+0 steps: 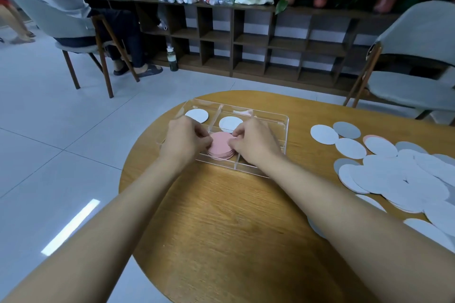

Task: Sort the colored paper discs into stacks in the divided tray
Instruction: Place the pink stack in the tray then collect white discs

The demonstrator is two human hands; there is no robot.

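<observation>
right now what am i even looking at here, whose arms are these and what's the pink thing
This is one picture from a camera worn on a person's head, looking down at their own bare arms; there is no machine. The left hand and right hand both pinch the edges of a stack of pink paper discs, squaring it up in a near compartment of a clear divided tray. Two white discs lie in farther compartments. The tray sits on a round wooden table. To the right lies a loose pile of unsorted discs, mostly white and grey.
</observation>
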